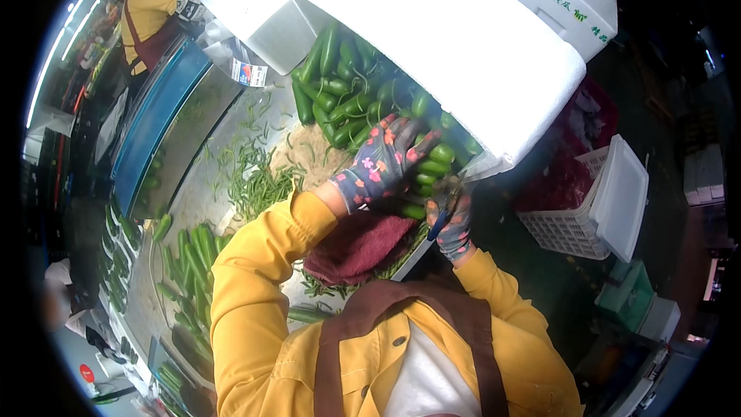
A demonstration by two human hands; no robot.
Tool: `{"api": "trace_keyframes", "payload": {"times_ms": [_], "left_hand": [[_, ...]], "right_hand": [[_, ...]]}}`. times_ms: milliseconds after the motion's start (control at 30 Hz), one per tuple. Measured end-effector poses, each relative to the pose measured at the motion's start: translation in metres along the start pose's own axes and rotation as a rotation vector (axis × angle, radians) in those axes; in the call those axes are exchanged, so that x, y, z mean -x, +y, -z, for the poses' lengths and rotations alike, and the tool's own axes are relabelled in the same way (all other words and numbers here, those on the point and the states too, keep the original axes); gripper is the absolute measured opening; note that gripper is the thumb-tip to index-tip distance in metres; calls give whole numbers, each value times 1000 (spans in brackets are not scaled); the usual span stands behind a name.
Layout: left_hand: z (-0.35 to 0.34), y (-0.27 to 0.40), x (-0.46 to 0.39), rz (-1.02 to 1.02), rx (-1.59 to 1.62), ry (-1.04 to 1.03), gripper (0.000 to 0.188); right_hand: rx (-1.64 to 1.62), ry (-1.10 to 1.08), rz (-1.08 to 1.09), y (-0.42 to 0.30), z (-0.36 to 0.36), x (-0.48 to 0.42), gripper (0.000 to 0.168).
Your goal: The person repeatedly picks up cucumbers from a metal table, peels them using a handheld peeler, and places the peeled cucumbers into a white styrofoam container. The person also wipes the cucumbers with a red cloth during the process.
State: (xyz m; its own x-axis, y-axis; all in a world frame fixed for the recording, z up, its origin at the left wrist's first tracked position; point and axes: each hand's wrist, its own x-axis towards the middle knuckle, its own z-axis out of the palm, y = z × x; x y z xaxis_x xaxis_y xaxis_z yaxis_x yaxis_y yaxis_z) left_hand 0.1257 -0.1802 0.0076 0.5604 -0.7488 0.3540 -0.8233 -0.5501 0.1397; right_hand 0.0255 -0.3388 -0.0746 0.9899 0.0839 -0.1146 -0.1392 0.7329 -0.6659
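My left hand (385, 159), in a floral-patterned glove, reaches into a heap of green peppers (347, 104) beside a large white foam box (463, 29); its fingertips rest on the heap, and whether they grip a pepper is unclear. Gloved likewise, my right hand (454, 223) is closed around scissors with blue handles (438, 226), at the heap's lower right end. Between and below the hands lies a maroon cloth (359, 246). Cut green stems (260, 185) are strewn over the metal table (278, 104) to the left.
More long green peppers (194, 260) lie at lower left, near a blue-edged divider (162, 121). A white plastic crate (570, 231) with a leaning lid stands on the floor at right. Foam boxes (561, 0) are stacked behind. Another person (147, 17) stands at upper left.
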Motion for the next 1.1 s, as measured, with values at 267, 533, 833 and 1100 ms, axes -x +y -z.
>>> {"api": "trace_keyframes", "payload": {"times_ms": [267,533,833,1100], "left_hand": [[-1,-6,19,80,118,5,93],[22,-11,50,503,1043,415,108],[75,-6,137,775,698,612,101],[63,34,220,664,732,307,97]], "right_hand": [[389,-24,155,2,-6,6,40],[683,-161,382,31,-21,-8,40],[979,-352,239,51,-47,-13,38],[-16,-362,-544,33,-96,-20,38]]}}
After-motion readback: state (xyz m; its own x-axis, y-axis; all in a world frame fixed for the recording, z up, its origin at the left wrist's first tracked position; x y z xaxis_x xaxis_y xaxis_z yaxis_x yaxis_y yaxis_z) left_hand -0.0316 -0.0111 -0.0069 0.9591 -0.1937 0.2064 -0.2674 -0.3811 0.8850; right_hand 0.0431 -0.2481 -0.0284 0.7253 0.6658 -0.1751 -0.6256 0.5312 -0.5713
